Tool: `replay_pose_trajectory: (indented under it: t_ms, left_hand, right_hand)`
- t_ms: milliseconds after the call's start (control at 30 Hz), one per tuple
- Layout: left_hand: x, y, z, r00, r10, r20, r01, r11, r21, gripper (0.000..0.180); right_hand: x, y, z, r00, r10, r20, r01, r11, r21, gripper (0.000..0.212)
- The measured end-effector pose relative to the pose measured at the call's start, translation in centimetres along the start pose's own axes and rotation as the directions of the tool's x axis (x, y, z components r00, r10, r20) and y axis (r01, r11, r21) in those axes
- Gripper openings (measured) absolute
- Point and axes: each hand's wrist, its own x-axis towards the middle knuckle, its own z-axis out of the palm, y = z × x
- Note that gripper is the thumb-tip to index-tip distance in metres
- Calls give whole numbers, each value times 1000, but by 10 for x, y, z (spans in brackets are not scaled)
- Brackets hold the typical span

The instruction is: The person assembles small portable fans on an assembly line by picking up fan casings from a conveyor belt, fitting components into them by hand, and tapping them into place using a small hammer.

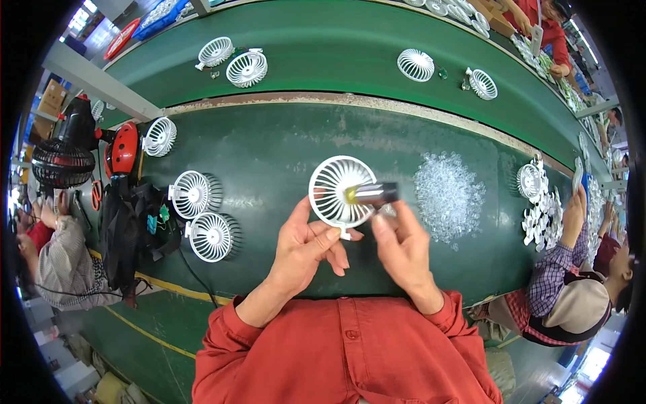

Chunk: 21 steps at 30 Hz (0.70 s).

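My left hand [301, 246] is closed on the lower rim of a round white plastic fan grille [321, 176], thumb on its small stem. The grille's ribbed inside faces up, above the green table. My right hand [407, 249] is closed on a short cylindrical tool [377, 194], dark with a yellow-green end. That end lies over the grille's hub; motion blurs it, and whether it touches cannot be told. Nearest my right hand is a pile of small clear plastic pieces [447, 195]. Two more white grilles [190, 193] stand on the table left of my left hand.
Ahead, a green conveyor belt [323, 47] carries several grilles. A black fan [64, 161], a red ladybug-shaped object [123, 149] and a black bag [124, 236] sit at left. White parts [542, 219] are heaped at right, near a co-worker in a checked sleeve [555, 269].
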Motion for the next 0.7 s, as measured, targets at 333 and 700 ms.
replay_pose_trajectory:
  t_ms: [333, 700]
  left_hand:
    - [2, 2, 9, 990, -124, 70, 134, 979, -157, 38]
    - [3, -2, 25, 986, -168, 5, 168, 983, -74, 32]
  right_hand:
    - [9, -9, 9, 993, -104, -64, 108, 992, 62, 31]
    - [1, -13, 4, 966, -253, -57, 238, 952, -193, 27]
